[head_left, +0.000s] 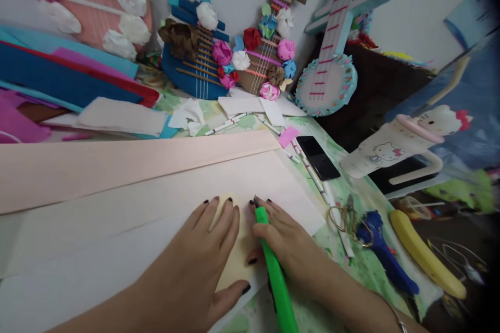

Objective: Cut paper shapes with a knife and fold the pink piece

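My left hand [207,250] lies flat with its fingers stretched out on a pale yellow piece of paper [234,265], which rests on white sheets. My right hand [289,239] is closed around a bright green utility knife [276,276]. Its narrow tip points away from me, down at the paper just right of my left fingertips. The exact contact between tip and paper is too small to make out. Beneath both hands spread large white sheets [94,244], with a pale pink strip [117,166] along their far edge.
A phone [318,157], scissors [349,213], a blue tool [386,255] and a banana [425,252] lie at right. Beyond stands a white tumbler [390,145]. Decorated paper instruments [195,62] lean on the wall; coloured sheets [70,73] are piled at left.
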{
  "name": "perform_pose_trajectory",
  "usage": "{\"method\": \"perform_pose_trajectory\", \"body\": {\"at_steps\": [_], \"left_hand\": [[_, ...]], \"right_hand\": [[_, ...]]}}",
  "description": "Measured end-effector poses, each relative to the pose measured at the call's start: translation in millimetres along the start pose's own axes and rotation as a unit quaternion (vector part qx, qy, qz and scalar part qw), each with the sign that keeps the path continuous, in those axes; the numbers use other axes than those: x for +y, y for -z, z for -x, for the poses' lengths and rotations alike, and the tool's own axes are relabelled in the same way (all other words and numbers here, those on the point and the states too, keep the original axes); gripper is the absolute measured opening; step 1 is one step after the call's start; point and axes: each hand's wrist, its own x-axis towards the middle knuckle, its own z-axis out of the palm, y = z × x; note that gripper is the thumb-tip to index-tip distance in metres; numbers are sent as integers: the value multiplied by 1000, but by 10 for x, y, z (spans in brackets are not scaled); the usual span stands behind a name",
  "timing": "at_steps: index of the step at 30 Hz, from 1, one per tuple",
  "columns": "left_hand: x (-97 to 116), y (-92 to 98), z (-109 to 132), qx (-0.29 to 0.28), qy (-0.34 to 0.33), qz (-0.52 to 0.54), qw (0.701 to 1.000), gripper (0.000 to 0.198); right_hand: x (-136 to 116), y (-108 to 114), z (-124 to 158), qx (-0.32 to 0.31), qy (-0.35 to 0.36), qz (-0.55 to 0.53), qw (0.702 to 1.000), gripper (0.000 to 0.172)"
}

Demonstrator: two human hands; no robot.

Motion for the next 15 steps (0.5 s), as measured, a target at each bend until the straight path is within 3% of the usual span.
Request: {"method": "perform_pose_trajectory", "body": {"at_steps": [5,15], "left_hand": [[-47,-3,-37,27,-13,-2,1000,77],[-111,3,-102,10,5,36,999,87]], "right_hand": [[-27,32,0,5,-5,34,999,21],[-57,65,-4,-26,-28,57,998,34]]}}
